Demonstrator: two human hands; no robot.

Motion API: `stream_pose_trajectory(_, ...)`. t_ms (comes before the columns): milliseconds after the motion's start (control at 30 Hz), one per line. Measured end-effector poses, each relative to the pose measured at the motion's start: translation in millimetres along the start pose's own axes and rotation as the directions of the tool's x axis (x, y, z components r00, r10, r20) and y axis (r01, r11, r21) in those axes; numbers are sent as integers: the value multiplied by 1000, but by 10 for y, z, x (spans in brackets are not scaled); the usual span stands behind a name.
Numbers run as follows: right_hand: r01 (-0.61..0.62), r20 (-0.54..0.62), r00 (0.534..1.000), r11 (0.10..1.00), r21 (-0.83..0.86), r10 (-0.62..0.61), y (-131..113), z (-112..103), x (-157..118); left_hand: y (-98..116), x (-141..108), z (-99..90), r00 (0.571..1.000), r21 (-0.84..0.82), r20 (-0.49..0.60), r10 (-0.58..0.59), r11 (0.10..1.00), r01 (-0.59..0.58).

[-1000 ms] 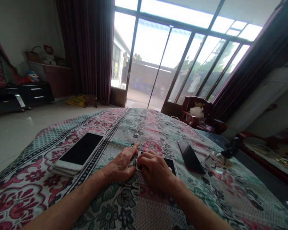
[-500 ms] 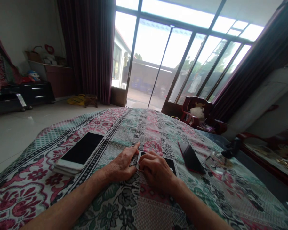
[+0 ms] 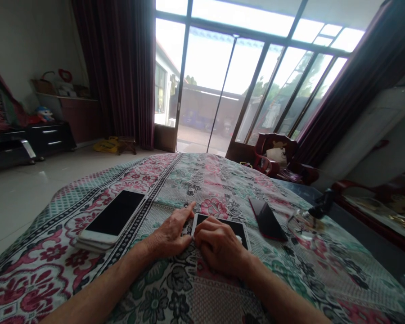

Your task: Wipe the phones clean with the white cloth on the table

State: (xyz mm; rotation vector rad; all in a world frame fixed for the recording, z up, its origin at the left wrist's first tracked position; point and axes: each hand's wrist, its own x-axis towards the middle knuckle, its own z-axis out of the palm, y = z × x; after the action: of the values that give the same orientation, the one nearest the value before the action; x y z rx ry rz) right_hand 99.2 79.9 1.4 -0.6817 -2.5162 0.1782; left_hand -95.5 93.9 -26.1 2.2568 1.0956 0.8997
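A white phone with a dark screen lies flat on the patterned cloth. Its left end sits between the thumb and forefinger of my left hand, which steadies it against the cloth. Over that phone's left half my right hand rests with fingers curled down, hiding part of the screen. A small white bit shows beside this hand on the screen; what the curled fingers hold is hidden. To the left, a white phone with a black screen lies on top of another pale, flat device.
A dark phone with a red edge lies right of my hands. Farther right stands a clear container with a black top. Beyond the cloth are a wooden chair, dark curtains and glass doors.
The view has shifted slightly. My right hand has moved a little on the phone, with its fingers still curled; my left hand stays at the phone's left end.
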Motion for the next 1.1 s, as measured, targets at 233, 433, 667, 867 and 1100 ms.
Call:
stream_pose_trajectory(233,28,2,1000,999,-40,-28,-1,-10,-22,75,3,-29,1000,12,9,-13,1000,13)
stream_pose_trajectory(433,82,26,996,996,-44,-81,29,-80,-76,87,2,-41,998,9,64,-9,1000,8)
stream_pose_trajectory(667,75,41,996,997,-11,-75,76,-192,-210,112,10,-48,996,4,75,-39,999,38)
stream_pose_trajectory(867,138,45,990,989,-47,-135,55,-68,-48,95,23,-32,997,17,76,-35,999,33)
stream_pose_trajectory(1100,46,89,995,998,-37,-43,82,-268,-162,100,20,-39,995,29,86,-54,998,52)
